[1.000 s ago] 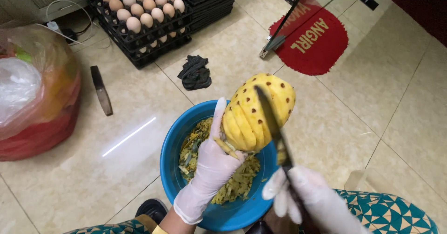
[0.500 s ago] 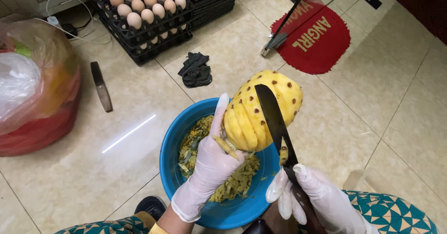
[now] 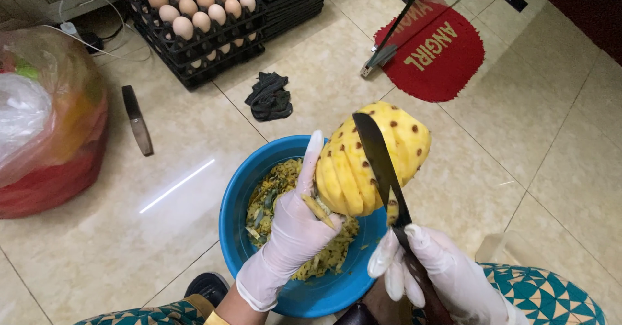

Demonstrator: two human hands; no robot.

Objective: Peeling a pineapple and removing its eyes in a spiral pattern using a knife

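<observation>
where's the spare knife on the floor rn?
Head view, left side: the spare knife lies flat on the floor tiles between the red plastic bag and the black egg trays, up-left of the blue basin.

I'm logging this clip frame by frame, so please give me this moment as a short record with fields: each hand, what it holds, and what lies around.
left hand: gloved left hand holds a peeled pineapple over the blue basin
right hand: gloved right hand grips a dark knife, blade laid against the fruit
basin contents: pineapple peelings
floor, far: egg trays, dark cloth, red mat
floor, left: plastic bag, second knife
</observation>
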